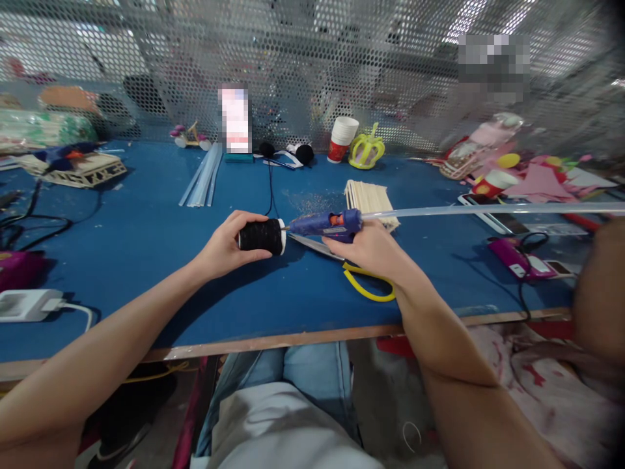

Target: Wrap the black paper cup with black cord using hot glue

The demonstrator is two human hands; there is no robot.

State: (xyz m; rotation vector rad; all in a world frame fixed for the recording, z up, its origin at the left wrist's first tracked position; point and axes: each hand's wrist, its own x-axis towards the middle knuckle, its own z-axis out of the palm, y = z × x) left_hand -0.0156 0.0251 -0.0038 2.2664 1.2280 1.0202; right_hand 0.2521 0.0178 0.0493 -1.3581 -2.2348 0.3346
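My left hand (228, 245) is closed around a spool of black thread (261, 237), held sideways so its white end faces right. In my right hand (366, 247) is a blue hot glue gun (325, 225), its nozzle at the spool's white end; whether it touches I cannot tell. A long clear glue stick (488, 210) runs out of the gun's back to the right. Scissors with yellow handles (368, 286) lie beneath the gun, partly hidden by my right hand. Just behind that hand sits a bundle of pale wooden sticks (371, 195).
Loose glue sticks (201, 176) lie at the back left, near a propped phone (236, 124). Stacked paper cups (342, 138) and a yellow-green crown-shaped piece (367, 151) stand by the mesh partition (293, 71). A white charger (27, 305) is front left; another person's arm (600, 293) is at right.
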